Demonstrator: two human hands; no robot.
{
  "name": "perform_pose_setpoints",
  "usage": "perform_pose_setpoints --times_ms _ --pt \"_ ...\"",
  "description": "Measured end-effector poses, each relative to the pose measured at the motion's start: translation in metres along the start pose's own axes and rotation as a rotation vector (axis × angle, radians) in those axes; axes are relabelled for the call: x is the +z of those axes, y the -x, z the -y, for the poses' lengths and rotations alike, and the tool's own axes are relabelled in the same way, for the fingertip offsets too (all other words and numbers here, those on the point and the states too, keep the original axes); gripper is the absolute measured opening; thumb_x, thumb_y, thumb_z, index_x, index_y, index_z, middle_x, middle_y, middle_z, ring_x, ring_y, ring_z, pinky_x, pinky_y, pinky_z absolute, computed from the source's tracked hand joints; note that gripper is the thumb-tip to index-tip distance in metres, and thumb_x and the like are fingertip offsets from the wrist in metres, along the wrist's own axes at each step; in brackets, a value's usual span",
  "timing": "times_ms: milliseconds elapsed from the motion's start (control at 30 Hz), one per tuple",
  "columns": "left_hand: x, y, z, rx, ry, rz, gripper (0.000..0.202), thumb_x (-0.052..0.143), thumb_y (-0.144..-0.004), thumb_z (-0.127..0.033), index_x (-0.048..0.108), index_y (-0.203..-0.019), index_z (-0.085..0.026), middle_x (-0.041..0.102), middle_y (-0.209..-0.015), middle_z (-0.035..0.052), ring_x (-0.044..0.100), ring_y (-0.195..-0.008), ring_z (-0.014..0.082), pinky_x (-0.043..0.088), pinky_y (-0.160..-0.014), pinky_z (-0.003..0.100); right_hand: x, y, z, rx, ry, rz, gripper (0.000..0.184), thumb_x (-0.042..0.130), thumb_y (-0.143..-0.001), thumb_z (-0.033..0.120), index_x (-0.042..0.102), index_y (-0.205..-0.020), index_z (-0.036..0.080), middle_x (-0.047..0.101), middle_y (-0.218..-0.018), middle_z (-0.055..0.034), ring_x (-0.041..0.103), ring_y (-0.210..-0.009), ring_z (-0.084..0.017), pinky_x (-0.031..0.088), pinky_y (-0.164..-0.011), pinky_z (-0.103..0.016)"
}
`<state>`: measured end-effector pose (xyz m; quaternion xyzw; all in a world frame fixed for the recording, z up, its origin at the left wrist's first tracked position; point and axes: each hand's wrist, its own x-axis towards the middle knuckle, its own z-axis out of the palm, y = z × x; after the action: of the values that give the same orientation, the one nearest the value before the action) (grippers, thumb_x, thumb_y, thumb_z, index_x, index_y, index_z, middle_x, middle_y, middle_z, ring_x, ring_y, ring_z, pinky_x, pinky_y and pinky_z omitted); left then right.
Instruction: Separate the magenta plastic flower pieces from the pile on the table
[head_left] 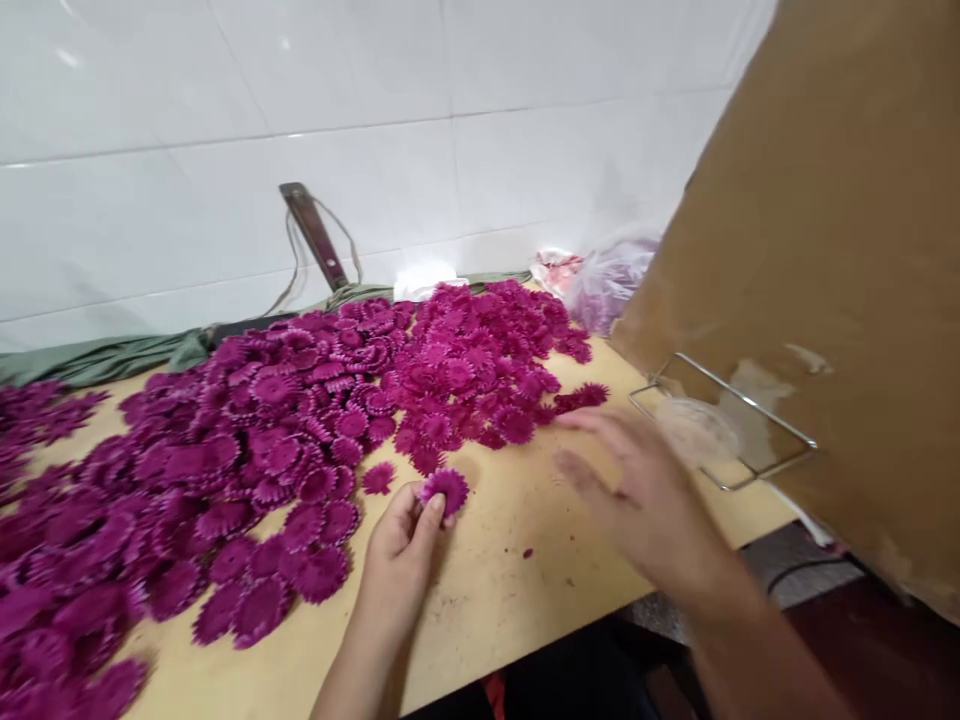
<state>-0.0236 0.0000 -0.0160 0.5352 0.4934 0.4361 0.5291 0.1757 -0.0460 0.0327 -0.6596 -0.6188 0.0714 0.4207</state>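
My left hand (405,535) pinches a round magenta fabric flower (448,490) with a pale scalloped edge, thumb on its face. To the right, my right hand (637,480) is blurred, with thumb and fingers apart and nothing seen between them. Its fingertips reach the edge of a pile of flat magenta flower pieces (465,370) with toothed rims. Left of this lies a larger heap of cupped magenta flowers (255,430). A single flower piece (378,478) lies on the table just beyond my left hand.
On the yellowish table (487,580), a wire stand (739,390) is beside a large cardboard sheet (810,250) at right. Plastic bags (611,285) lie at the back, near a green cloth (112,355). A wooden piece with cord (315,235) leans on the white tiled wall (375,70).
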Motion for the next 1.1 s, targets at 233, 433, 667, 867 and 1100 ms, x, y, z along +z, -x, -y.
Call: perform_pose_setpoints --times_ms 233,433,667,867,1100 --pt "0.002 0.002 0.005 0.131 -0.136 0.045 0.025 0.065 -0.069 -0.029 0.069 -0.092 -0.020 0.069 -0.094 0.0082 0.062 -0.086 0.0214 0.051 -0.076 0.032 -0.061 0.002 -0.064 0.015 0.701 -0.033 0.044 0.046 -0.076 0.058 0.069 -0.078 0.020 0.056 -0.097 -0.0155 0.043 -0.101 -0.038 0.036 -0.079 -0.056" --pt "-0.002 0.005 0.004 0.356 -0.367 0.058 0.021 0.058 -0.074 -0.024 0.070 -0.091 -0.023 0.068 -0.090 0.0067 0.063 -0.086 0.0212 0.051 -0.078 0.033 -0.054 0.002 -0.077 0.079 0.679 0.051 0.038 0.058 -0.069 0.056 0.071 -0.070 0.020 0.054 -0.087 -0.0154 0.045 -0.091 -0.038 0.037 -0.074 -0.056" --pt "0.010 0.007 0.001 0.582 -0.522 0.094 0.022 0.050 -0.080 -0.016 0.066 -0.094 -0.022 0.067 -0.090 0.0065 0.063 -0.086 0.0187 0.052 -0.074 0.030 -0.058 0.019 -0.037 0.063 0.348 -0.243 0.039 0.047 -0.079 0.056 0.066 -0.088 0.024 0.054 -0.096 -0.0119 0.045 -0.103 -0.034 0.038 -0.083 -0.051" --pt "0.029 0.013 -0.005 0.796 -0.614 0.112 0.026 0.047 -0.079 -0.007 0.062 -0.097 -0.019 0.064 -0.092 0.0075 0.061 -0.085 0.0174 0.052 -0.072 0.029 0.027 0.033 -0.002 0.359 -0.671 0.518 0.044 0.051 -0.081 0.051 0.055 -0.106 0.016 0.061 -0.091 -0.0078 0.058 -0.079 -0.017 0.049 -0.068 -0.030" --pt "0.007 0.022 0.001 0.653 -0.620 0.071 0.043 0.044 -0.081 -0.011 0.047 -0.123 -0.020 0.061 -0.110 0.0104 0.059 -0.098 0.0194 0.051 -0.082 0.033 0.055 0.018 -0.004 0.364 -0.849 0.397 0.021 0.061 -0.072 0.038 0.058 -0.075 0.018 0.060 -0.066 -0.0006 0.056 -0.062 -0.013 0.047 -0.060 -0.028"
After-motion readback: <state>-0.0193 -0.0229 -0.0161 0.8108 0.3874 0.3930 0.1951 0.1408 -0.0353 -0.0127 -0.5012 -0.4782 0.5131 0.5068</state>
